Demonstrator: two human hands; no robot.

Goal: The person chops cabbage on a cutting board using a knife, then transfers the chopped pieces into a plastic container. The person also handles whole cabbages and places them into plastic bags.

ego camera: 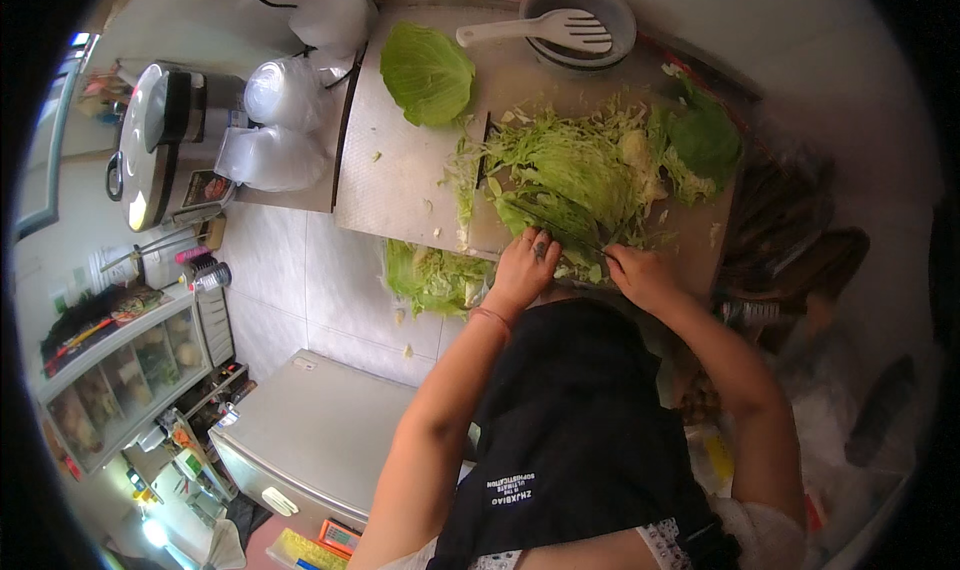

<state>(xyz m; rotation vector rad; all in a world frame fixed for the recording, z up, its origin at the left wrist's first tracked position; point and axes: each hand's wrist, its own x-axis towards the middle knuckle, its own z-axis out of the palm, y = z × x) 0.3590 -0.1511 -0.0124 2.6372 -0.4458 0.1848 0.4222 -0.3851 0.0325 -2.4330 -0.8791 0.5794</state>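
Note:
My right hand (pixel 646 276) grips a knife (pixel 562 226) by its handle, and the thin dark blade slants up and left across the cabbage. With curled fingers, my left hand (pixel 527 264) holds down a piece of green cabbage (pixel 516 211) right beside the blade. A heap of shredded cabbage (pixel 562 153) lies just beyond both hands. To its right sit darker outer cabbage leaves (pixel 701 138). One large loose cabbage leaf (pixel 427 73) rests at the far left of the metal worktop (pixel 397 187). The lower side of the blade is partly hidden by cabbage.
A bowl (pixel 585 61) with a white slotted spatula (pixel 559 29) across it stands at the back. More cut cabbage (pixel 435 277) is below the worktop's near edge. Stacked plastic containers (pixel 277 127) and a large cooker (pixel 161 146) stand left. A grey-topped cabinet (pixel 322 412) is at lower left.

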